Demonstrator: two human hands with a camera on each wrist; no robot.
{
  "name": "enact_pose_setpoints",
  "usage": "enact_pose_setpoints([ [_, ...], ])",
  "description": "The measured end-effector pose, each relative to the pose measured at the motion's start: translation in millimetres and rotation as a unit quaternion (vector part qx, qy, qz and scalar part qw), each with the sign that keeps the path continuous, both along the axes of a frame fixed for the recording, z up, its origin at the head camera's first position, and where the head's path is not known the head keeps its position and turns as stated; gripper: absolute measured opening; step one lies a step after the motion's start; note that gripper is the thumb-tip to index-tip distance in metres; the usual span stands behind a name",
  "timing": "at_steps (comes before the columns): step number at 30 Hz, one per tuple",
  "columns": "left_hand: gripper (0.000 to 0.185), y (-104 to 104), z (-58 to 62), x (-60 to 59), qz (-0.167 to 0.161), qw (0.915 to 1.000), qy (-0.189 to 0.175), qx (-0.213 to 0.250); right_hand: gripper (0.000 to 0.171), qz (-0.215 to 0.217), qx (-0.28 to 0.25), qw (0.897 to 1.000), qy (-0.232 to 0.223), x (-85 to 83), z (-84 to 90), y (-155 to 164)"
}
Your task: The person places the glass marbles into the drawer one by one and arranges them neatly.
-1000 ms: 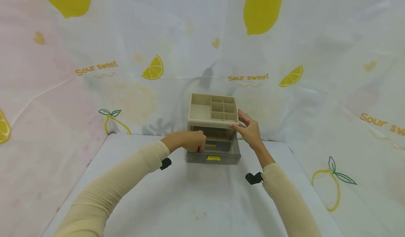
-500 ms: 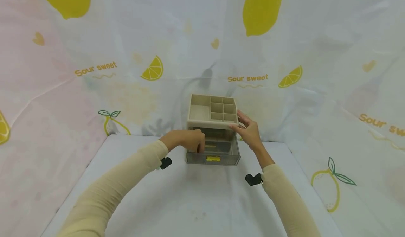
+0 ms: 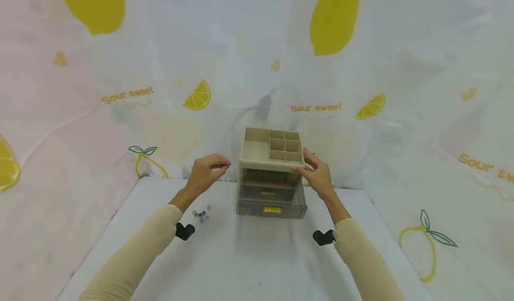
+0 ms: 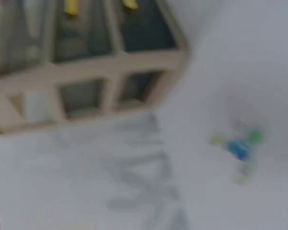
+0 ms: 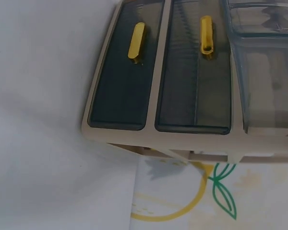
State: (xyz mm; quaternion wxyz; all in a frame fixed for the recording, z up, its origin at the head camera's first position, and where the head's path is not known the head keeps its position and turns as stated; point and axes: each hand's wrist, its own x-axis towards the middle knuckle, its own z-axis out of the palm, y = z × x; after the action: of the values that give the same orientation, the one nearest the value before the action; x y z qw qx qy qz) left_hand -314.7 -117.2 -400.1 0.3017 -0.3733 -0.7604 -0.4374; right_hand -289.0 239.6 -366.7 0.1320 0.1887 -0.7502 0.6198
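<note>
A beige desktop drawer organizer (image 3: 254,163) stands at the back of the table, with open compartments on top. Its clear grey top drawer (image 3: 253,209), with a yellow handle, is pulled out. My right hand (image 3: 320,176) grips the organizer's right upper corner, thumb on the front edge and fingers along the side. To the left of the organizer, my left hand (image 3: 206,171) hovers above the table, fingers loosely bent and thumb near the fingertips, nothing visible between them. Several small glass marbles (image 3: 201,214), blue, green and yellowish, lie on the table below it.
Two lower drawers with yellow handles are closed; the right wrist view shows one lower drawer (image 5: 122,81). A white table (image 3: 257,261) carries everything. Behind it hangs a lemon-print cloth (image 3: 233,60). The left wrist view is blurred.
My left hand has come up out of the pulled-out drawer and moved left, its fingers loosening. The marbles, hidden before by the arm, now show. My right hand keeps its grip.
</note>
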Motion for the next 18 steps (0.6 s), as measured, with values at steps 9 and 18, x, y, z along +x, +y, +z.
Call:
enact_pose_setpoints([
  [9, 0.011, -43, -84.1, -12.2, 0.122, 0.9836, -0.116, -0.064, 0.070, -0.010, -0.014, 1.000, 0.014, -14.2, -16.5, 4],
  [18, 0.008, -43, -116.3, -13.8, 0.157, 0.9371, -0.270, -0.156, 0.069, -0.007, -0.025, 1.000, 0.011, 2.6, -0.6, -4],
])
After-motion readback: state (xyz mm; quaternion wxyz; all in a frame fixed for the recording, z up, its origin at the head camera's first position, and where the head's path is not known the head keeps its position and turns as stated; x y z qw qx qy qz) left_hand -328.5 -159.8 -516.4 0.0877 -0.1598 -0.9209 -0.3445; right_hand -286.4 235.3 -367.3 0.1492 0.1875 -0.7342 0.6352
